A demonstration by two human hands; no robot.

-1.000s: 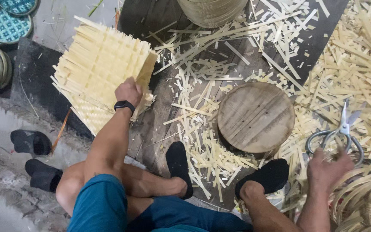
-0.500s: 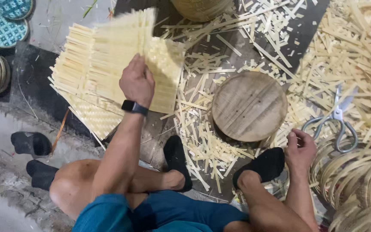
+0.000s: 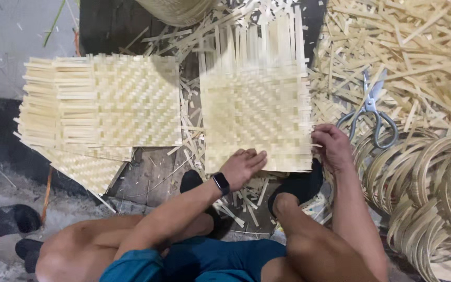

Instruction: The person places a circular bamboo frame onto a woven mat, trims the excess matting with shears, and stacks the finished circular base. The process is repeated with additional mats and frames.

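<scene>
1. The person sits on the floor (image 3: pixel 6 47) with both hands on a square woven bamboo mat (image 3: pixel 257 120). The mat lies flat between the hands and reaches away from them, with loose strip ends sticking out along its far edge. It looks blurred, so its weave is hard to read.
2. The left hand (image 3: pixel 242 167) rests palm down on the mat's near edge with its fingers spread flat. It is pressing rather than pinching. A dark wristwatch (image 3: pixel 221 183) sits just behind it.
3. The right hand (image 3: pixel 332 146) is at the mat's right edge with its fingers curled onto the border. I cannot tell whether that grip closes on the mat or only touches it, because the fingertips are hidden against the weave.
4. Left of the left hand, well apart, lies a stack of woven mats (image 3: pixel 100 104). The lower ones show only as corners and fringes poking out below the top one.
5. Just beyond the right hand a pair of scissors (image 3: pixel 370 112) lies on a heap of bamboo strips (image 3: pixel 418 47).
6. To the right of that hand, coiled bamboo hoops (image 3: pixel 429 193) run out of view at the picture's edge.
7. A foot in a black sock (image 3: pixel 298 188) is tucked partly under the mat's near edge. Whatever lies beneath the mat is covered.
8. A round basket (image 3: pixel 176 9) at the top edge is cut off, showing only its lower curve.
</scene>
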